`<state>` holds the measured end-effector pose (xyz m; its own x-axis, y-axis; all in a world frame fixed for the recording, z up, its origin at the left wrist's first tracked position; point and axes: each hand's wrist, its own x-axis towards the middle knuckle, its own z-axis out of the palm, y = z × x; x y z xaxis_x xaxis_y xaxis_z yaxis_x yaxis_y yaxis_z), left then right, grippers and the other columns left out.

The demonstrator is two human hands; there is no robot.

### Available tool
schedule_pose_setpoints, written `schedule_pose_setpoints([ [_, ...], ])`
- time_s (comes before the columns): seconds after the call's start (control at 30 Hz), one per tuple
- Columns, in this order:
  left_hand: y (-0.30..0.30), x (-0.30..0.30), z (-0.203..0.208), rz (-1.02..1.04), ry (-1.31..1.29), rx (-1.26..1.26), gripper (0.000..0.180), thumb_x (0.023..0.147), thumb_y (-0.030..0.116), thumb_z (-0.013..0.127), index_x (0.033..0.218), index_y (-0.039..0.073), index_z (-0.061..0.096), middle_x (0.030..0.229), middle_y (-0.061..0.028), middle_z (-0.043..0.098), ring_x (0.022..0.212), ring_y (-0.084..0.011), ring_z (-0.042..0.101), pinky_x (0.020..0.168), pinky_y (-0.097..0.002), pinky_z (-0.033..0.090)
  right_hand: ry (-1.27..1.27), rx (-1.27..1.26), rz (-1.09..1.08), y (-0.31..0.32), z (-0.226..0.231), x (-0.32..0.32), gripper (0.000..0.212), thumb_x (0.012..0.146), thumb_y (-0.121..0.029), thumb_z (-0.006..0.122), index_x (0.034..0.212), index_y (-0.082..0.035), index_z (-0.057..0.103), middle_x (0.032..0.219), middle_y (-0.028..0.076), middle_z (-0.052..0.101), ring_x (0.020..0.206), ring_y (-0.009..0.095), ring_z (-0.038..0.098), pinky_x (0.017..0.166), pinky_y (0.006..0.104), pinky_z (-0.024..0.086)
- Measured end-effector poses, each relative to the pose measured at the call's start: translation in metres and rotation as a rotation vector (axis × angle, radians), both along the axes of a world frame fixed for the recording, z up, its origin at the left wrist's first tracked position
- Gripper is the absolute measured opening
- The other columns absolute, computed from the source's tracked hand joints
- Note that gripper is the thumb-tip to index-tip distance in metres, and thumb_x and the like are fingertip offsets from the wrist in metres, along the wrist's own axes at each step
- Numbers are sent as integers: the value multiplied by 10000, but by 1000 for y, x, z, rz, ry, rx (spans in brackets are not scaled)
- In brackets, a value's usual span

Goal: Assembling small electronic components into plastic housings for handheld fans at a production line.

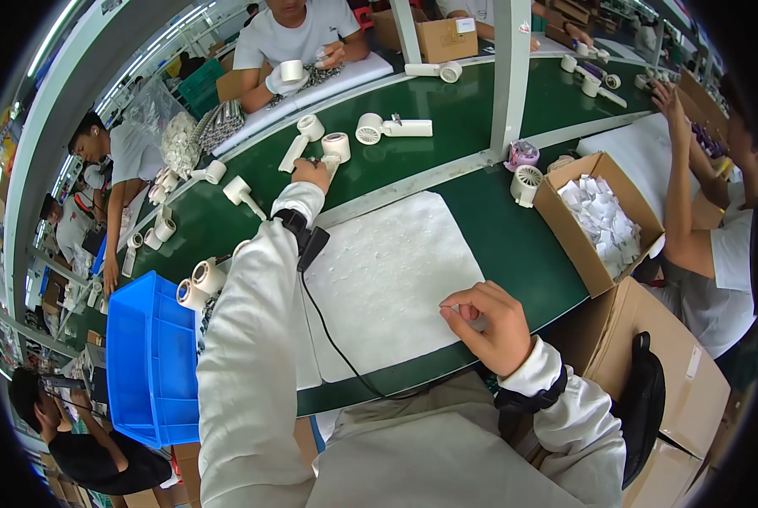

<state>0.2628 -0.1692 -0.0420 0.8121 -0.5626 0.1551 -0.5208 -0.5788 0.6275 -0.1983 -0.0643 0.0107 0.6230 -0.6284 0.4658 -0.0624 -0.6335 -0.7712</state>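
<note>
My left hand (pixel 311 174) reaches far across the green work surface. Its fingers are closed round the handle of a cream-coloured handheld fan (pixel 336 146), whose round head shows just beyond them. Close by lie another handheld fan (pixel 309 129) and one with its grille showing (pixel 369 129). My right hand (pixel 496 326) hovers over the right edge of a white mat (pixel 387 271), fingers curled in and thumb near the index finger; nothing shows in it. A black strap with a cable circles my left wrist.
A blue bin (pixel 152 364) stands at left, beside several fan parts (pixel 201 284). On the right a cardboard box (pixel 595 222) holds white paper pieces, with a fan head (pixel 526 186) next to it. A metal post (pixel 509 80) rises behind the mat. Several people work around.
</note>
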Motion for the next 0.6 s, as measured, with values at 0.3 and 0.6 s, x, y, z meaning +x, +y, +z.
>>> schedule_pose_setpoints([
  [0.3,-33,-14,57,-105,-104,38,625,902,423,659,1308,-14,473,1173,-338,661,996,-465,691,927,-516,541,86,11,17,-9,-3,-4,83,846,-33,754,926,-48,739,700,55,573,663,192,528,616,313,442],
  [0.6,-63,58,17,-32,-450,463,596,857,359,728,1304,34,506,1228,-211,616,1206,-451,592,984,-516,521,132,-1,-39,-30,-6,-2,95,837,-34,764,927,-52,739,700,50,580,659,198,544,611,313,455],
])
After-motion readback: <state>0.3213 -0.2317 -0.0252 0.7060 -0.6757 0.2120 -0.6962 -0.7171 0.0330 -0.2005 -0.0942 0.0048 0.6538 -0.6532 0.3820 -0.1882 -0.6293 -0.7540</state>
